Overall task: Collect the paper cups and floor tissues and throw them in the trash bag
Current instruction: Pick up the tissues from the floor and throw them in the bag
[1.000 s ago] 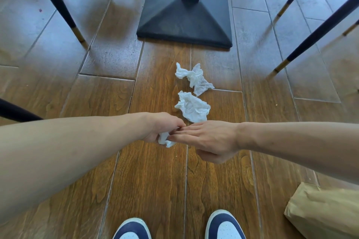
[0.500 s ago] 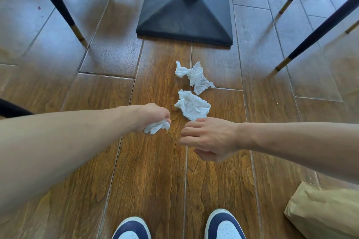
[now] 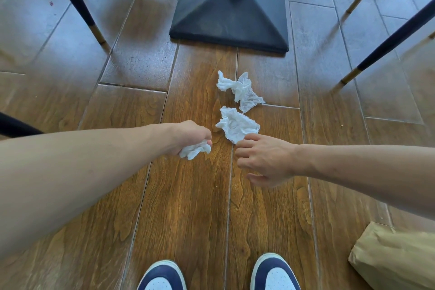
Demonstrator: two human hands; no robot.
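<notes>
Head view: wood-plank floor (image 3: 188, 207), black table base (image 3: 230, 19), chair legs (image 3: 77, 4).

One head-worn wide-angle view looks steeply down at the wooden floor (image 3: 188, 207), close above outstretched forearms.

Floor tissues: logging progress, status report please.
Left hand shut on a crumpled tissue. Right hand open, fingertips at the near tissue. Far tissue on the floor beyond it. Nothing in the way.
</notes>
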